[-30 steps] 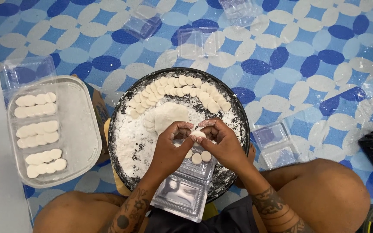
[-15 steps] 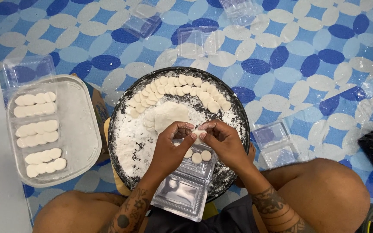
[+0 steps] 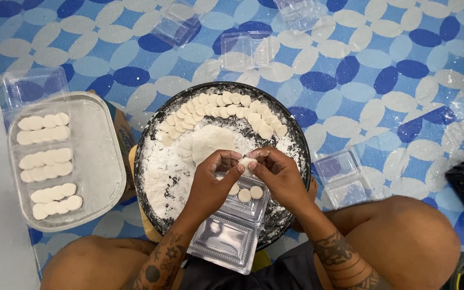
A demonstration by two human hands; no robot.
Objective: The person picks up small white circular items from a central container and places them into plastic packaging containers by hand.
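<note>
Nearest the camera, a clear hinged plastic box (image 3: pixel 231 225) lies open over the near rim of the pan, its glossy lid towards the person. Its far half holds two flat, round, pale dough discs (image 3: pixel 250 194) in view; a third shows partly under the left hand.

Just above the box, the left hand (image 3: pixel 210 185) and right hand (image 3: pixel 277 177) meet fingertip to fingertip, both pinched together on one small white dough piece (image 3: pixel 247 162), soft and matte with flour. It sits over the box's far edge.

The hands work over a round black pan (image 3: pixel 291 134), its floor thickly dusted with white powdery flour (image 3: pixel 165 172). In the middle lies one smooth, flattened dough lump (image 3: pixel 210 140). Along the pan's far side, a curved double row of discs (image 3: pixel 226 110) overlaps like scales; there are too many, too closely lapped, to count surely.

To the left stands a rounded, translucent tray (image 3: pixel 100 161) holding three filled clear boxes, each with two rows of overlapping discs (image 3: pixel 44 164).

On the blue and cream patterned mat (image 3: pixel 382 64) lie empty clear boxes: one (image 3: pixel 345 177) right of the pan, one (image 3: pixel 30 86) beyond the tray, and three farther off near the top, the middle one (image 3: pixel 245 51) nearest the pan.
</note>
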